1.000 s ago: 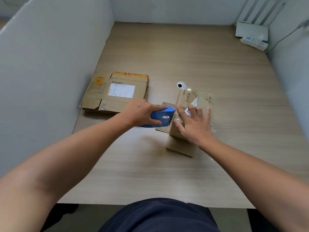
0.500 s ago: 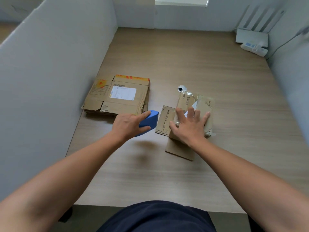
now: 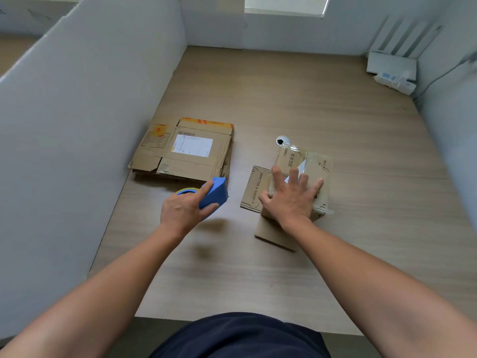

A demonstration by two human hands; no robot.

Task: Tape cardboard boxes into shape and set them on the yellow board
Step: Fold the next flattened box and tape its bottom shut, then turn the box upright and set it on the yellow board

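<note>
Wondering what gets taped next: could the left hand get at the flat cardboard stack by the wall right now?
Probably reach it, yes: the flat cardboard stack lies just beyond the left hand with nothing between. But that hand grips the blue tape dispenser, so it likely must set that down first.

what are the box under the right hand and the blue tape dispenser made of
Box: matte brown cardboard, probably corrugated, with creased flaps; glossy clear tape glints along its top seam. Dispenser: likely hard plastic, smooth even blue with a slight sheen.
</note>
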